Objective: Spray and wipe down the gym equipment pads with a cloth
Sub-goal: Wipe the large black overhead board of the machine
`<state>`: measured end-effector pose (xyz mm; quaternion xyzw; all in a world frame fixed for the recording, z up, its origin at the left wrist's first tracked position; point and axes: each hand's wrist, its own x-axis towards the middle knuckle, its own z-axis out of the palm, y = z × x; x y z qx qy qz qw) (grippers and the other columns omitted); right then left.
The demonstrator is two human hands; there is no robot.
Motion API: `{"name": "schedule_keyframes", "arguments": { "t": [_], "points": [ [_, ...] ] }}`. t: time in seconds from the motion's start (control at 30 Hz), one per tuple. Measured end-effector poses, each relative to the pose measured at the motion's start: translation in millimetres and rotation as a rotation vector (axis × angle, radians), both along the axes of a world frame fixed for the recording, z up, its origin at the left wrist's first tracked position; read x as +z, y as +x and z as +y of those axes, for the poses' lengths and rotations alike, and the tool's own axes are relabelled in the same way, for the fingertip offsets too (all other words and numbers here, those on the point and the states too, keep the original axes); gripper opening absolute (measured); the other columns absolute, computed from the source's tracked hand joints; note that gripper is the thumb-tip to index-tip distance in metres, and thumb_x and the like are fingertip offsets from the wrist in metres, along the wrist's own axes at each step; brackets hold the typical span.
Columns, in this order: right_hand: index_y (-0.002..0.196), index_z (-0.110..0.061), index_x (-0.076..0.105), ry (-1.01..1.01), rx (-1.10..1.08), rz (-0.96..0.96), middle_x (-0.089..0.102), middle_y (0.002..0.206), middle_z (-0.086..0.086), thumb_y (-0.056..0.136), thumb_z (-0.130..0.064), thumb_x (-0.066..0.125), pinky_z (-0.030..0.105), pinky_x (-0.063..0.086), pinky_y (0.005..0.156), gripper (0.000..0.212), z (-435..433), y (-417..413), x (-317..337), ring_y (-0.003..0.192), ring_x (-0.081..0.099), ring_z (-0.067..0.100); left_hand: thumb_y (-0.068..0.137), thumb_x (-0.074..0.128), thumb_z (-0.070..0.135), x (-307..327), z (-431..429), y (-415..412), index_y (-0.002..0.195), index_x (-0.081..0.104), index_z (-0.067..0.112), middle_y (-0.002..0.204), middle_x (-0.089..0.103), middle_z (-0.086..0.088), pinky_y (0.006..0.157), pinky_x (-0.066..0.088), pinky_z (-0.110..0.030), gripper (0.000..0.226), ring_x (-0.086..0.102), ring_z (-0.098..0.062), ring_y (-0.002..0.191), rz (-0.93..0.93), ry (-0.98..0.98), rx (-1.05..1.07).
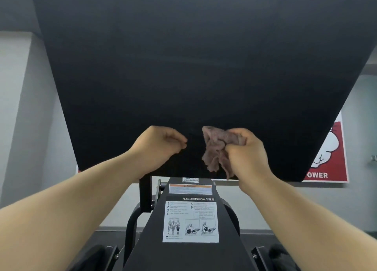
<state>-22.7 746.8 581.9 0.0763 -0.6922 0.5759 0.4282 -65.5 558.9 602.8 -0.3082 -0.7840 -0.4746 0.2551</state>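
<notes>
A big black pad (193, 66) fills the upper view, tilted toward the camera, its lower edge just above the machine's frame (191, 254). Both bare forearms reach up in front of that lower edge.

The right hand (246, 152) is clenched on a crumpled brownish cloth (216, 146) — the fabric bunches out of the fist to the left and hangs in loose folds below it, in front of the pad's lower part. Whether the cloth is pressed against the pad or held just off it cannot be told.

The left hand (161, 146) holds nothing; its fingers are curled inward into a loose fist, fingertips pointing toward the cloth, with a dark gap of pad between the two hands.

Below the hands, the sloping black frame carries a white instruction sticker (190, 221) headed "PLATELOADED SQUAT PRESS", with numbered steps and small exercise drawings, and above it an orange-topped warning label (190, 189). On the grey wall behind, at the right, a red and white poster (330, 158) shows past the pad's edge — the letters "OWER" are readable at its bottom.
</notes>
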Motion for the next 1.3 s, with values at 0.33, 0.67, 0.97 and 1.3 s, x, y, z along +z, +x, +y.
{"name": "schedule_keyframes", "arguments": {
  "t": [0.33, 0.67, 0.97, 1.3],
  "points": [
    [0.087, -0.014, 0.062, 0.648, -0.636, 0.355, 0.061, 0.09, 0.002, 0.087, -0.029, 0.07, 0.025, 0.029, 0.05, 0.018, -68, -90, 22, 0.068, 0.062, 0.024, 0.079, 0.061, 0.005, -4, -48, -67, 0.14, 0.051, 0.015, 0.159, 0.029, -0.006, 0.117, 0.015, -0.04, 0.063, 0.024, -0.025, 0.147, 0.802, -0.327, 0.66],
    [0.1, -0.021, 0.061, 0.658, -0.752, 0.228, 0.059, 0.097, -0.008, 0.092, -0.035, 0.061, 0.027, 0.033, 0.056, 0.016, 7, -70, 21, 0.08, 0.057, 0.017, 0.074, 0.051, 0.01, -28, -15, -84, 0.139, 0.045, 0.015, 0.16, 0.024, -0.009, 0.122, 0.0, -0.036, 0.066, 0.02, -0.025, 0.147, 0.898, -0.375, 0.603],
    [0.098, -0.022, 0.06, 0.609, -0.804, 0.146, 0.062, 0.094, -0.008, 0.091, -0.032, 0.065, 0.032, 0.05, 0.065, 0.013, 88, -49, 20, 0.082, 0.061, 0.017, 0.081, 0.035, 0.022, -17, 58, -77, 0.143, 0.04, 0.015, 0.16, 0.025, -0.007, 0.122, 0.003, -0.042, 0.063, 0.02, -0.023, 0.148, 1.022, -0.457, 0.526],
    [0.094, -0.015, 0.064, 0.13, -0.922, -0.045, 0.065, 0.087, 0.009, 0.094, -0.027, 0.055, 0.031, 0.041, 0.062, 0.015, 239, -6, 6, 0.077, 0.056, 0.03, 0.078, 0.037, 0.022, -19, 155, -77, 0.142, 0.042, 0.016, 0.159, 0.027, -0.008, 0.122, 0.004, -0.045, 0.065, 0.021, -0.025, 0.148, 1.06, -0.408, 0.408]
  ]
}}
